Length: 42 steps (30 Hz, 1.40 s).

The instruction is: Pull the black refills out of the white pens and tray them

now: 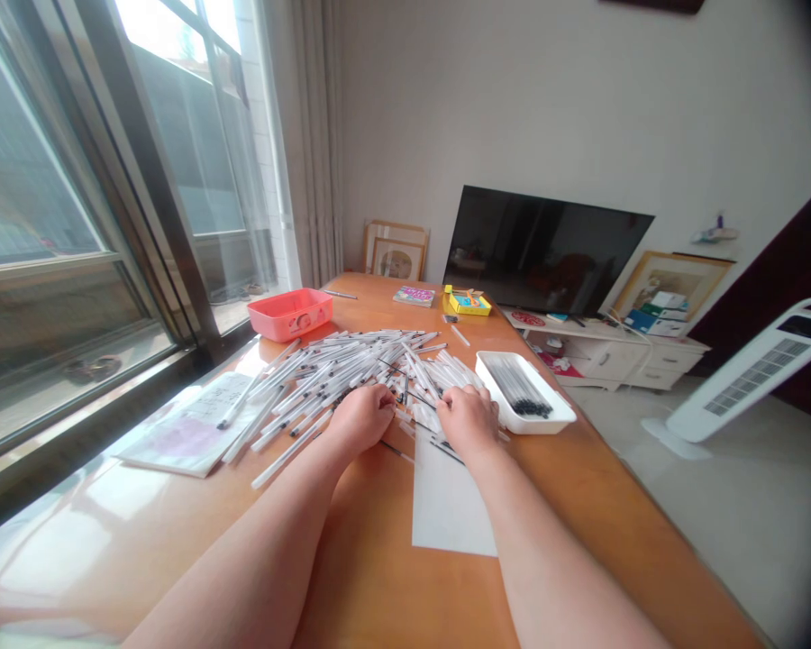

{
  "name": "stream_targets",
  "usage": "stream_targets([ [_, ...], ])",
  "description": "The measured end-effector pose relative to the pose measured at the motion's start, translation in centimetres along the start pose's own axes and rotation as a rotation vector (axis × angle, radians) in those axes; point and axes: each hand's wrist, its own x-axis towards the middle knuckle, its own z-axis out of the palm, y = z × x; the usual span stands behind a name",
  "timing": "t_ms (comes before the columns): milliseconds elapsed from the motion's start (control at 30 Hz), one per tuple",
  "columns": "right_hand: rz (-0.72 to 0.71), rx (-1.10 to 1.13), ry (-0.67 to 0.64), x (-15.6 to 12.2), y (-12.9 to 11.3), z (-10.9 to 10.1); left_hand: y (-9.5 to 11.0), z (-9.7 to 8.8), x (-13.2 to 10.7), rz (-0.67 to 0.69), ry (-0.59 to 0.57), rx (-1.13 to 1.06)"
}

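A wide heap of clear pen barrels (338, 365) with dark ends covers the middle of the wooden table (365, 541). My left hand (366, 416) is at the heap's near edge, fingers curled in; what they hold, if anything, is hidden. My right hand (469, 416) lies over the heap's right side with bent fingers, and its fingertips are also hidden. Thin dark refills (448, 451) lie between the hands, some over a white sheet of paper (446, 514). Just right of my right hand stands a white tray (554, 422) holding pens lined up with black ends toward me.
A red plastic basket (290, 317) sits at the far left by the window. A booklet (189, 433) lies left of the heap. Farther back are another booklet (414, 296) and a yellow box (469, 303). A white tower fan (750, 379) stands on the floor at right.
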Motion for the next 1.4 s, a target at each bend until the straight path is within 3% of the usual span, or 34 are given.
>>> stream_targets([
  [333,0.031,-0.023,0.0,0.3,0.1,-0.2,-0.3,0.3,0.1,0.001,0.019,-0.034],
  [467,-0.04,0.079,0.047,0.5,0.5,-0.5,0.3,-0.2,0.2,-0.031,0.076,-0.113],
  [633,-0.185,0.298,0.071,0.1,0.5,-1.0,1.6,-1.0,0.0,-0.135,0.113,-0.511],
  [833,-0.358,0.49,0.036,-0.8,-0.8,-1.5,2.4,-1.8,-0.3,-0.216,-0.012,-1.012],
  [933,-0.352,0.606,-0.015,-0.9,-0.8,-1.8,2.1,-1.9,-0.2,-0.218,0.004,-1.133],
  [1133,-0.065,0.592,-0.209,-0.5,2.0,-2.9,1.5,-2.3,0.1,-0.273,0.119,-1.226],
  [1400,-0.103,0.538,-0.51,-1.6,4.0,-5.7,1.3,-2.6,0.4,-0.326,0.195,-1.294],
])
